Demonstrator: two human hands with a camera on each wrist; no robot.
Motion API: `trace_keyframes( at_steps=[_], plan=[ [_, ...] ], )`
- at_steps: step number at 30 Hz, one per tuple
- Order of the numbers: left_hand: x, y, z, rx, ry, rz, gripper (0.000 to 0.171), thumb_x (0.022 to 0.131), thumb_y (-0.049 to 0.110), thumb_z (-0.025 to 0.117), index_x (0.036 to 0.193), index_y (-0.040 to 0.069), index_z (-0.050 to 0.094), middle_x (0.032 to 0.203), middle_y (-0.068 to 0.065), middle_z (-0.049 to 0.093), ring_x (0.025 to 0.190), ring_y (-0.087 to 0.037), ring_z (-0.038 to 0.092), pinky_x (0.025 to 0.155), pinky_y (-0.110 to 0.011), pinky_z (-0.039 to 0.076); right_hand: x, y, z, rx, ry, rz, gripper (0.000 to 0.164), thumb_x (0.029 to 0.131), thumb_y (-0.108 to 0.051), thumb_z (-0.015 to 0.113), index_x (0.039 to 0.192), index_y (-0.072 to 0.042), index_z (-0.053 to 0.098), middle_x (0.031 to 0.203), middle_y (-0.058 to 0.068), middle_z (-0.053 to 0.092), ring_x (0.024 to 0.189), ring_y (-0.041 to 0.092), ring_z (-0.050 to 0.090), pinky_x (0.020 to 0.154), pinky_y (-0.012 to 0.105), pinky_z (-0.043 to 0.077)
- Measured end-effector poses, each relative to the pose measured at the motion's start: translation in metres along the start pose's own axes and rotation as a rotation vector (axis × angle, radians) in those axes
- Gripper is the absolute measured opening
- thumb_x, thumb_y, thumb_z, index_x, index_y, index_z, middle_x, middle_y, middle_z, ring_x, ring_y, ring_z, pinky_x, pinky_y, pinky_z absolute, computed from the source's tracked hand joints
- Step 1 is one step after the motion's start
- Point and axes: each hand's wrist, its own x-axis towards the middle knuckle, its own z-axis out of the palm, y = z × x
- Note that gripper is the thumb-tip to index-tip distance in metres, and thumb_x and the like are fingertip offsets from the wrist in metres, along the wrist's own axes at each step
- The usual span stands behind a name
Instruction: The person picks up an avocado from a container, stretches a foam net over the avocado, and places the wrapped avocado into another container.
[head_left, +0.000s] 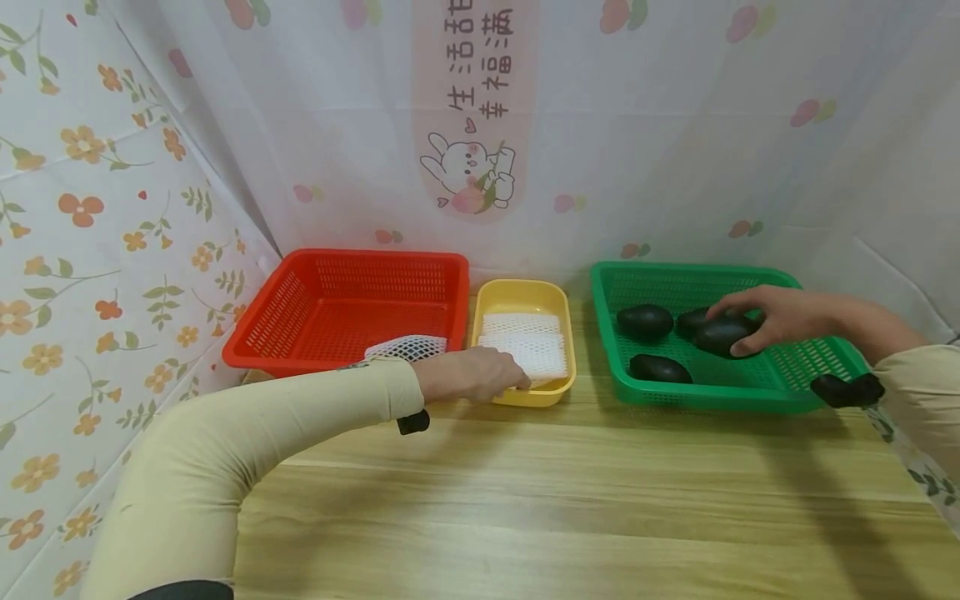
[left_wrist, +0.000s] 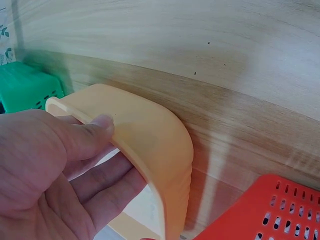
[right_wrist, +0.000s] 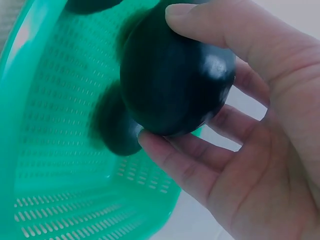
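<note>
My right hand (head_left: 772,321) grips a dark, smooth avocado (right_wrist: 175,75) over the green basket (head_left: 705,398), thumb on one side and fingertips on the other. Several more avocados lie in that basket, one of them (right_wrist: 117,125) behind the held one. At the front wall of the yellow basket (left_wrist: 145,117), my left hand (left_wrist: 70,170) pinches the rim, thumb outside and fingers inside. White foam net sleeves (head_left: 525,342) lie in the yellow basket, partly covered by my left hand in the head view.
On the left stands a red basket (head_left: 300,362), holding a dark item in a white foam net (head_left: 408,347), partly hidden by my left forearm. All three baskets stand along the back of the wooden table (head_left: 540,500), before a printed curtain (head_left: 525,233).
</note>
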Motion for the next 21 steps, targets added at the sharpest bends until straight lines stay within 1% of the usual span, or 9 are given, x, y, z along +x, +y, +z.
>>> trace_keyframes(
  at_steps=[4, 7, 12, 15, 19, 21],
  plan=[
    [-0.001, 0.0, 0.0, -0.001, -0.005, -0.013, 0.051, 0.097, 0.008, 0.067, 0.146, 0.02, 0.057, 0.126, -0.002, 0.064, 0.104, -0.019, 0.056, 0.1, -0.033, 0.046, 0.004, -0.013, -0.002, -0.018, 0.021, -0.032, 0.057, 0.088, -0.019, 0.082, 0.137, -0.001, 0.057, 0.133, 0.019, 0.055, 0.102, 0.028, 0.058, 0.073, 0.036, 0.052],
    [-0.001, 0.0, 0.001, -0.006, -0.008, -0.02, 0.052, 0.097, 0.008, 0.067, 0.147, 0.02, 0.056, 0.126, -0.002, 0.064, 0.104, -0.019, 0.056, 0.1, -0.033, 0.046, 0.007, -0.021, -0.002, -0.025, 0.018, -0.058, 0.059, 0.088, -0.021, 0.082, 0.138, -0.002, 0.057, 0.133, 0.018, 0.055, 0.103, 0.027, 0.059, 0.074, 0.038, 0.052],
    [-0.001, 0.0, 0.002, 0.005, 0.004, -0.009, 0.05, 0.099, 0.007, 0.065, 0.146, 0.019, 0.056, 0.126, -0.002, 0.064, 0.106, -0.019, 0.057, 0.1, -0.034, 0.046, 0.013, -0.034, -0.001, -0.052, 0.014, -0.073, 0.059, 0.089, -0.026, 0.081, 0.139, -0.007, 0.057, 0.135, 0.014, 0.055, 0.105, 0.026, 0.059, 0.077, 0.039, 0.053],
    [-0.001, 0.0, 0.002, 0.007, 0.01, -0.005, 0.049, 0.099, 0.008, 0.065, 0.145, 0.019, 0.057, 0.124, -0.002, 0.064, 0.104, -0.019, 0.056, 0.099, -0.033, 0.047, 0.016, -0.044, 0.0, -0.057, 0.024, -0.084, 0.058, 0.091, -0.027, 0.079, 0.14, -0.007, 0.056, 0.134, 0.013, 0.055, 0.101, 0.023, 0.059, 0.076, 0.04, 0.052],
    [-0.002, 0.0, 0.002, 0.005, 0.01, -0.004, 0.048, 0.098, 0.009, 0.066, 0.145, 0.019, 0.057, 0.12, -0.002, 0.064, 0.1, -0.02, 0.056, 0.096, -0.032, 0.048, 0.017, -0.056, 0.004, -0.051, 0.043, -0.084, 0.057, 0.092, -0.024, 0.078, 0.141, -0.007, 0.055, 0.129, 0.012, 0.057, 0.092, 0.02, 0.059, 0.072, 0.038, 0.05],
    [-0.002, 0.0, 0.003, 0.009, 0.01, -0.001, 0.048, 0.099, 0.009, 0.065, 0.145, 0.019, 0.057, 0.12, -0.002, 0.065, 0.1, -0.02, 0.056, 0.096, -0.031, 0.048, 0.018, -0.062, 0.006, -0.054, 0.052, -0.079, 0.057, 0.092, -0.024, 0.078, 0.141, -0.009, 0.055, 0.128, 0.01, 0.058, 0.089, 0.019, 0.058, 0.071, 0.037, 0.05]
  ],
)
